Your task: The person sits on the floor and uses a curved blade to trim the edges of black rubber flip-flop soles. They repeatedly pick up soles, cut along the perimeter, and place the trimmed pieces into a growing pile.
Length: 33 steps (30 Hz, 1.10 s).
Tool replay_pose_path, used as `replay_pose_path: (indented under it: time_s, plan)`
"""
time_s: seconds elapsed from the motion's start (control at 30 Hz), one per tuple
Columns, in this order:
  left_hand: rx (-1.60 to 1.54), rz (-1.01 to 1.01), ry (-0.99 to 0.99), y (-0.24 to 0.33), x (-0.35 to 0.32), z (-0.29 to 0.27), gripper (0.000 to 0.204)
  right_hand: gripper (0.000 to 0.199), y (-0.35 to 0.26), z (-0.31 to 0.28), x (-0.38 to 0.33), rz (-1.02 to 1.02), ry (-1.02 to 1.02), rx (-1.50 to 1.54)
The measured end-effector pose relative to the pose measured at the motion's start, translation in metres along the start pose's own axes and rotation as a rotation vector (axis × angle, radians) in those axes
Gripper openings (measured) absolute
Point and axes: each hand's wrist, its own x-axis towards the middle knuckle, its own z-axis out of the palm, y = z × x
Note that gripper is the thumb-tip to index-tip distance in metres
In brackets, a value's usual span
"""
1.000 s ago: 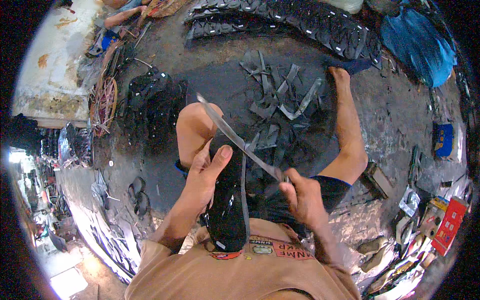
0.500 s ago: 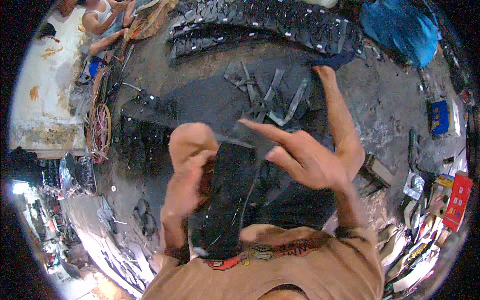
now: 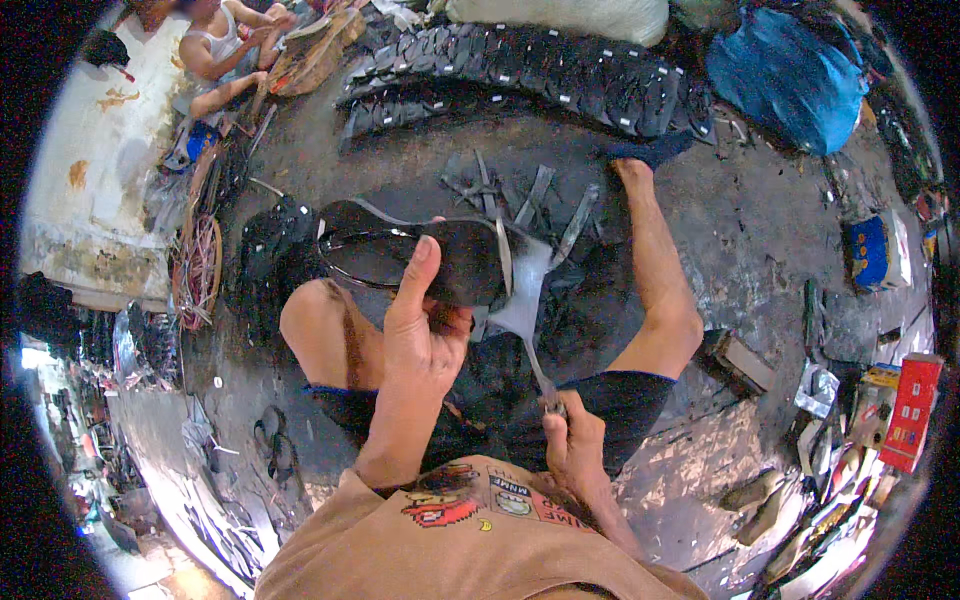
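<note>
Strips (image 3: 536, 195) litter the floor (image 3: 245, 375), blue sheeting (image 3: 790, 85) beyond — left grip (image 3: 415, 345) pinches a sandal (image 3: 460, 260), right grip (image 3: 577, 438) a grey piece (image 3: 527, 300).

Sandal sole (image 3: 464, 262) matt; strap (image 3: 352, 279) smooth, glossy.

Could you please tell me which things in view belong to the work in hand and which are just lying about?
In hand:
- black sandal, held by the left hand
- grey blade-like tool, blurred, in the right hand

Apparently lying about:
- dark strips, perhaps offcuts
- blue plastic sheet
- red box
</note>
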Motion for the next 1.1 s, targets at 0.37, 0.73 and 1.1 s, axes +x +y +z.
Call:
replay_pose_path:
  time_s: [0.37,0.73,1.1]
  plan:
    - [0.173,-0.084,-0.053,-0.004,-0.037,-0.049,0.046,0.033,-0.031,-0.055,0.059,0.023,-0.351,-0.14]
    - [0.339,-0.051,-0.052,-0.009,-0.053,-0.079,0.055,0.03,-0.018,-0.013,0.111,-0.11,-0.255,0.051]
    - [1.191,0.122,-0.391,-0.001,-0.032,-0.073,0.037,0.017,-0.025,0.006,0.082,0.281,-0.038,0.305]
